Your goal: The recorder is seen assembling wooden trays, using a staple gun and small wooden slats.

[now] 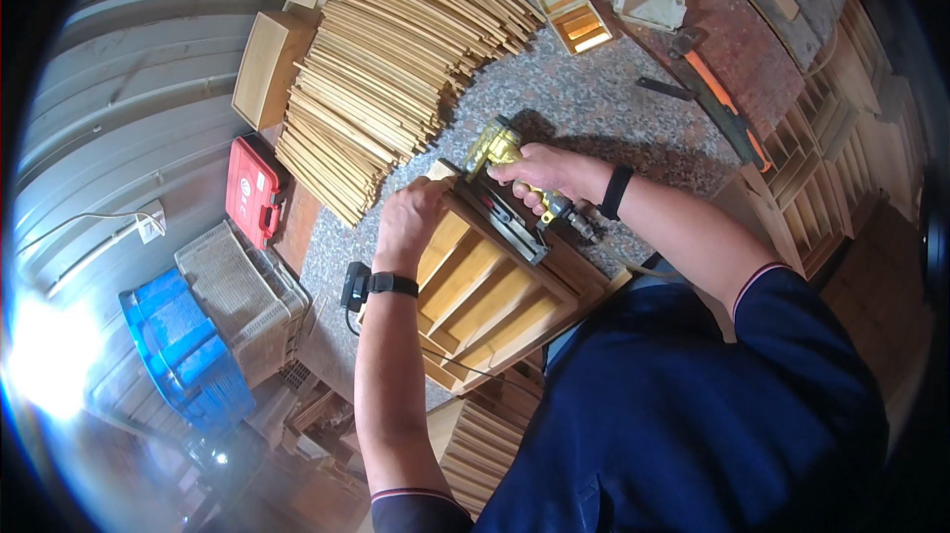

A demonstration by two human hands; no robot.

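Fingers grip yellow nailer; wooden tray is slatted.

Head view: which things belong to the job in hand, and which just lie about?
Likely in the job:
yellow tool, in the right hand
divided wooden tray, left hand at its corner
wooden strips, perhaps

Likely lying about:
orange hammer
red case
blue crate

Head-worn fisheye, looking down, fairly near
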